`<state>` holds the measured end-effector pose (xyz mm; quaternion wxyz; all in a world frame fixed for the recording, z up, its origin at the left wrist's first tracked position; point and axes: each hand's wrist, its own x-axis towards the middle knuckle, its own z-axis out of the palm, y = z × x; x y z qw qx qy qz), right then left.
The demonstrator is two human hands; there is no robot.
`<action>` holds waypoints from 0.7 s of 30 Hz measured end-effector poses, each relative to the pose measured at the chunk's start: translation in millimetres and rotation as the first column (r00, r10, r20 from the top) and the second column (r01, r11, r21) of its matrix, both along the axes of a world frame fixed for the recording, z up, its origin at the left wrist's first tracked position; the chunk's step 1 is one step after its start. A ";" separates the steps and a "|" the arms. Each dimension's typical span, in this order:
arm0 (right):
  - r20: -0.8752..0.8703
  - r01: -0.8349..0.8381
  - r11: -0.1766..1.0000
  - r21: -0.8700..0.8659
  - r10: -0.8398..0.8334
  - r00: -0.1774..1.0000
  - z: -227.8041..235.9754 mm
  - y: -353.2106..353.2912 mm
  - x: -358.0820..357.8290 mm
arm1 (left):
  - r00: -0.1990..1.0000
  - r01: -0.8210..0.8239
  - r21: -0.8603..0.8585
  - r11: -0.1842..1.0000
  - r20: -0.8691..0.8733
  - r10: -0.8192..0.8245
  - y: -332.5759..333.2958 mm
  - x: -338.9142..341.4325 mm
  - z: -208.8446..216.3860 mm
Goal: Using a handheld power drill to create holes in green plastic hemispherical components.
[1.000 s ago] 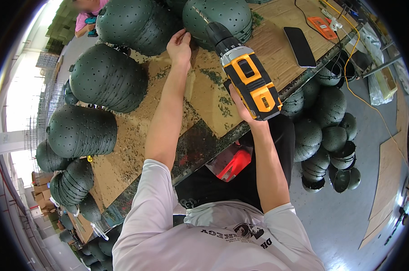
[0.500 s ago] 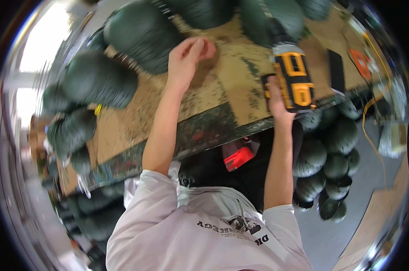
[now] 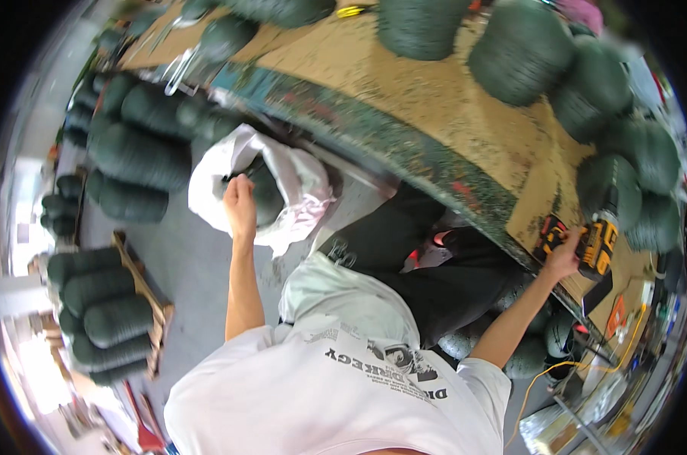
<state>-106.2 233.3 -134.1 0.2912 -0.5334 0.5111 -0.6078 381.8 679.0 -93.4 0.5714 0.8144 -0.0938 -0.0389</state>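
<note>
My right hand [image 3: 562,259] is closed around the handle of a yellow and black cordless drill [image 3: 600,244] at the table's right end, its bit pointing away from me. To the left, my left hand [image 3: 239,199] reaches over the mouth of a white sack [image 3: 304,182] standing on the floor. Its fingers are curled together; whether anything is in them is too small to make out. Inside the sack a dark green rounded thing [image 3: 265,193] shows beside the hand.
Large dark green ridged rounded bundles [image 3: 522,53] stand along the work table [image 3: 404,91], whose surface is littered with dark bits. More bundles [image 3: 139,148] are piled at left, some on a wooden pallet [image 3: 142,280]. A dark phone-like slab [image 3: 597,294] lies beside an orange cord [image 3: 556,366].
My view has turned left. My left hand has gone from above the table to the white sack. The drill is still in my right hand, now resting low near the table edge.
</note>
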 end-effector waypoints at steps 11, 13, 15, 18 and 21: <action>0.003 -0.094 0.994 -0.058 0.094 0.996 28.7 8.2 15.7 | 0.989 0.146 0.623 0.769 -0.063 -0.136 145.9 170.8 -175.2; 0.008 -0.121 0.993 -0.007 0.121 0.993 25.8 6.7 5.5 | 0.963 0.251 0.750 0.612 -0.133 -0.232 131.2 186.9 -185.3; 0.045 -0.135 0.991 -0.021 0.136 0.990 29.6 12.6 8.1 | 0.948 0.300 0.760 0.577 -0.171 -0.268 113.1 195.3 -189.7; 0.097 -0.140 0.990 -0.001 0.140 0.985 39.8 22.8 29.9 | 0.911 0.377 0.805 0.458 -0.232 -0.341 98.3 210.0 -206.7; 0.087 -0.046 0.996 0.072 0.040 0.995 47.2 28.5 42.1 | 0.883 0.377 0.880 0.288 -0.247 -0.400 75.2 212.7 -227.2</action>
